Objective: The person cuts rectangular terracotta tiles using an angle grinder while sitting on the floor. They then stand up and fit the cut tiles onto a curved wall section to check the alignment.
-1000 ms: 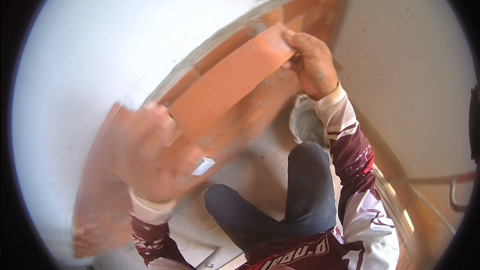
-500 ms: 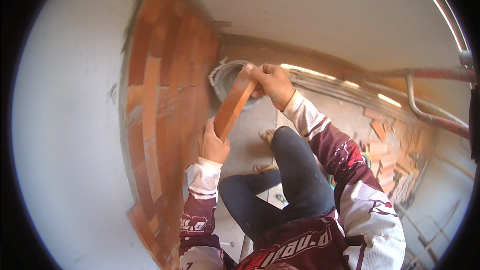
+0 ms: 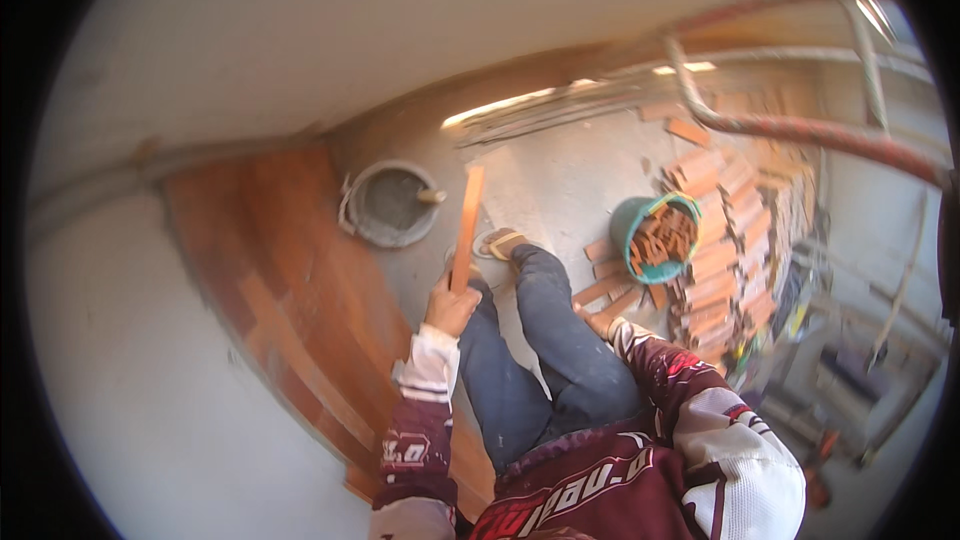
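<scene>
My left hand [image 3: 452, 308] is closed around the lower end of a narrow orange brick tile [image 3: 467, 225], which points up and away from me. Low beside my right knee, my right hand [image 3: 599, 322] reaches among loose brick tiles [image 3: 598, 288] on the floor. Its thumb stands apart; the other fingers are partly hidden, and no tile shows firmly in its grip. Just beyond it stands a green bucket [image 3: 622, 230] filled with broken tile pieces [image 3: 664, 238].
A grey mortar bucket [image 3: 350, 210] with a tool handle [image 3: 431, 197] stands ahead. Brick tiling [image 3: 290, 240] covers part of the left wall. Stacked tiles [image 3: 715, 270] lie right, under a red scaffold bar [image 3: 800, 132].
My right hand has let go of the tile and moved down right to the floor tiles. The left keeps the tile, now more upright. The view has swung right.
</scene>
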Action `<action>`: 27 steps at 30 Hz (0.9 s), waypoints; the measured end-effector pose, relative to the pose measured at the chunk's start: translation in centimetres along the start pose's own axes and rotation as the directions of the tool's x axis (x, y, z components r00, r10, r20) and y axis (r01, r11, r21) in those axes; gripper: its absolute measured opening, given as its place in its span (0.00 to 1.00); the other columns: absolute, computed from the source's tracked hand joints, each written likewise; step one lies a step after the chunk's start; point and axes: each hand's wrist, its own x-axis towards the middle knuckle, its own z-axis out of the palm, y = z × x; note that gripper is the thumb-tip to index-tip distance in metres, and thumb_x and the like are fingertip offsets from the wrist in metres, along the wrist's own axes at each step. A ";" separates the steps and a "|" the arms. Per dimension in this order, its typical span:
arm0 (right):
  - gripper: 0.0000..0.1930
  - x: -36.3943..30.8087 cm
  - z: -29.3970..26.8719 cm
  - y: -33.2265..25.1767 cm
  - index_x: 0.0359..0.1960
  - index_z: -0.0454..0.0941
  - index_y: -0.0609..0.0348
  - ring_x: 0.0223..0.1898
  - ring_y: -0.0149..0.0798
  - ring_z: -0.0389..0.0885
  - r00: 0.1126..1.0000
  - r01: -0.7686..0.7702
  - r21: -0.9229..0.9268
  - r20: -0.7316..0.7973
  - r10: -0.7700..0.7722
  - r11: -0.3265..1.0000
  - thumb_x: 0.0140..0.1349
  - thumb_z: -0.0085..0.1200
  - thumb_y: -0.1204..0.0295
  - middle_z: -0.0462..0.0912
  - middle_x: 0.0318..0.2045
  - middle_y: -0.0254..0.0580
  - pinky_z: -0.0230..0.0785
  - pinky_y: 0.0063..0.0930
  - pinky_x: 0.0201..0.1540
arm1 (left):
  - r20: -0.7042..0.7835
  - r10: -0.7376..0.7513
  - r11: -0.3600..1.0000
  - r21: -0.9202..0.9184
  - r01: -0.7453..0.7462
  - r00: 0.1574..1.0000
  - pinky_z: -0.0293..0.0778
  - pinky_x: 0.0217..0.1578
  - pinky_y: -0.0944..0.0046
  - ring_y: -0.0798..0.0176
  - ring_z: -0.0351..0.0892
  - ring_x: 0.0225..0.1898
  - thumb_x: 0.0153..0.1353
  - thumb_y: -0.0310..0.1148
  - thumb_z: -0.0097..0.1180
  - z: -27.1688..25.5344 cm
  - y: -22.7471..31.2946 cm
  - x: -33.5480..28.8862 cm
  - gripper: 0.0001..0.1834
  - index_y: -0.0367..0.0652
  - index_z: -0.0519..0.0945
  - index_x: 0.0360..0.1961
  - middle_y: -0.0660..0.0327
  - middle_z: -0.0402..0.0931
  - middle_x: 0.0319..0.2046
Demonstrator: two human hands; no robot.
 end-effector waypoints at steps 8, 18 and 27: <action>0.42 -5.8 4.6 5.8 0.59 0.71 0.65 0.53 0.42 0.77 0.989 0.074 0.564 -0.149 0.013 0.822 0.65 0.34 0.35 0.78 0.53 0.49 0.63 0.32 0.60 | -0.010 -0.356 0.886 0.314 0.340 0.935 0.66 0.14 0.66 0.67 0.71 0.14 0.53 0.32 0.63 2.5 0.0 -1.9 0.13 0.34 0.73 0.32 0.62 0.72 0.17; 0.40 -7.1 -0.3 6.5 0.63 0.67 0.66 0.58 0.44 0.73 0.967 0.236 0.958 -0.215 -0.137 0.165 0.68 0.35 0.39 0.75 0.58 0.49 0.60 0.32 0.63 | -0.100 -0.458 0.575 0.724 0.381 0.883 0.67 0.15 0.65 0.64 0.75 0.18 0.53 0.34 0.67 6.3 2.9 0.3 0.27 0.26 0.70 0.46 0.56 0.76 0.22; 0.52 -8.8 -5.1 10.3 0.66 0.60 0.71 0.67 0.52 0.62 0.960 0.280 0.878 -0.244 -0.140 0.389 0.56 0.46 0.32 0.66 0.64 0.58 0.53 0.38 0.68 | -0.015 -0.368 0.296 0.946 0.133 0.930 0.73 0.21 0.61 0.59 0.79 0.22 0.54 0.37 0.66 18.9 6.7 11.5 0.30 0.22 0.70 0.49 0.51 0.79 0.25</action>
